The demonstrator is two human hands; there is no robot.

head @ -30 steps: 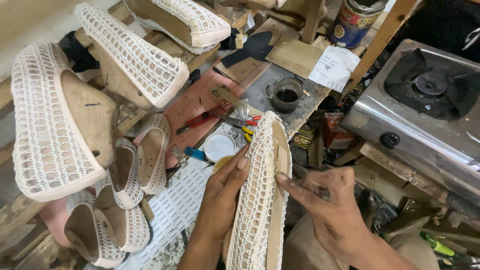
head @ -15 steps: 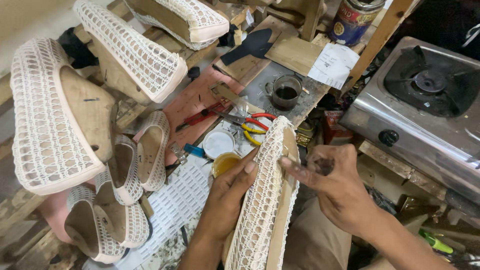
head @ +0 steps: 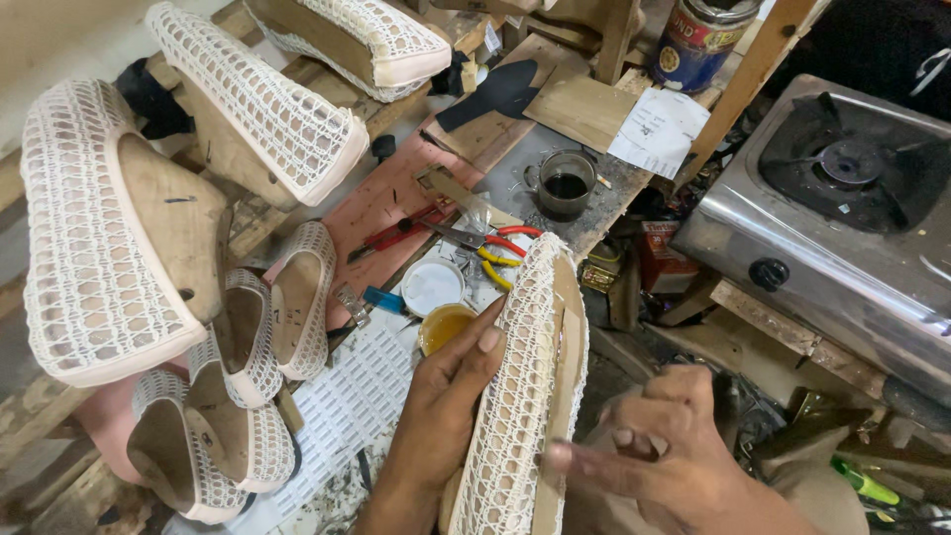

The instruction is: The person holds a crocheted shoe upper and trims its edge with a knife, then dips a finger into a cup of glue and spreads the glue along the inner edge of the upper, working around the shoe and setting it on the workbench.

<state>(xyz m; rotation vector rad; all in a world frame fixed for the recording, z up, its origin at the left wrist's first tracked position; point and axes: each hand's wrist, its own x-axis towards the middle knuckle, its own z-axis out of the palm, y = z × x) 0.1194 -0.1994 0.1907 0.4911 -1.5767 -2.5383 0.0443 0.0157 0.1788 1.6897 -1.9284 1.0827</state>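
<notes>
My left hand grips a white crochet-mesh shoe upper on a last, held on edge with its tan insole facing right. My right hand is low beside the shoe, one finger stretched out to the insole's lower edge, the other fingers curled. Just beyond the shoe lie a small tin of yellow glue and a white lid.
Several more mesh shoes on wooden lasts fill the left of the bench. Red-handled pliers, yellow-handled cutters, a metal cup of dark liquid, a paint can and a gas stove on the right.
My right hand has dropped from the shoe's upper side to its lower edge. The shoe has shifted slightly right and nearer the camera.
</notes>
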